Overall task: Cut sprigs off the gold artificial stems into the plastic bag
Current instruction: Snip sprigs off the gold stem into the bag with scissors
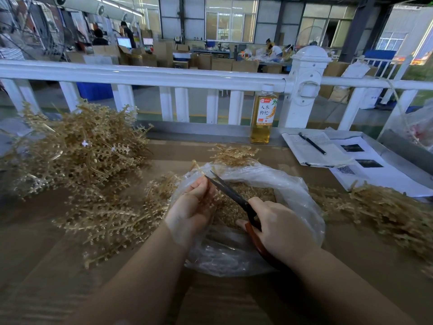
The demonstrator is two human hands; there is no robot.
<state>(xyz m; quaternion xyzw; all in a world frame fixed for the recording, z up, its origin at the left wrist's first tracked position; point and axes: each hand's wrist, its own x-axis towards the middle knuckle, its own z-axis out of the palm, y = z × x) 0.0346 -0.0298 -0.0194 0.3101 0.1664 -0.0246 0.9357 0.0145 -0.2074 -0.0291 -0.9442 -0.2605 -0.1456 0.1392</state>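
Left hand pinches a thin beaded gold stem over the clear plastic bag; right hand grips red-handled scissors.

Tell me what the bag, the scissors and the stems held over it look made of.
Plastic bag: thin clear film, glossy and crinkled, contents showing through. Scissors: dark matte blades, probably metal; reddish-brown handles, likely coated or plastic. Gold stem in the left hand: moulded plastic by its uniform nubs, with a dull gold finish. The right hand grips the scissors.
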